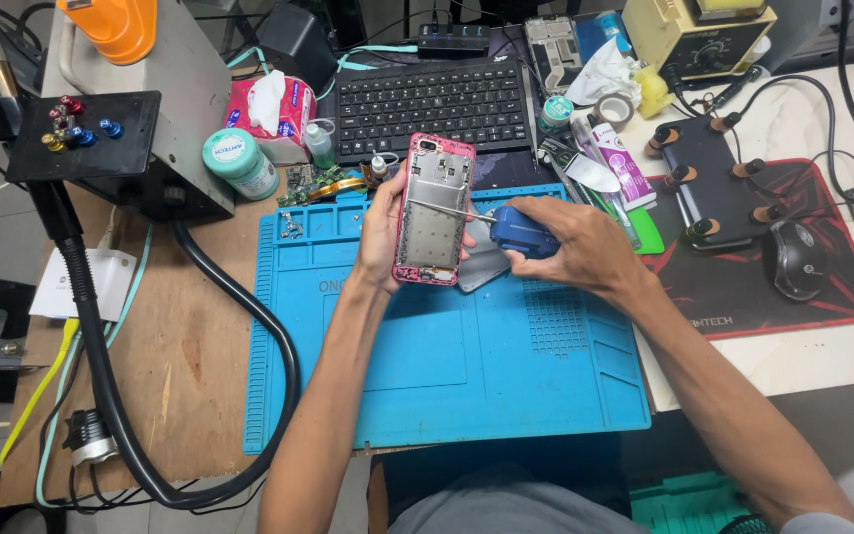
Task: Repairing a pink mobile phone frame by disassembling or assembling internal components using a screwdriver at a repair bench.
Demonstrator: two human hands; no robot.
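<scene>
My left hand [384, 229] holds an opened phone with a pink frame [434, 210] upright over the blue work mat [467, 346], its bare metal inside facing me. My right hand [570, 242] grips a blue-handled screwdriver [521, 230], whose thin shaft reaches left onto the phone's upper middle. A grey flat panel [483, 265] lies on the mat just under the screwdriver, partly hidden by my right hand.
A black keyboard [430, 102] sits behind the mat. Tubes, tape and tools [600, 163] lie to its right. A black mouse [793, 259] rests on a red-and-black pad. A thick black hose [249, 326] loops across the wooden table on the left.
</scene>
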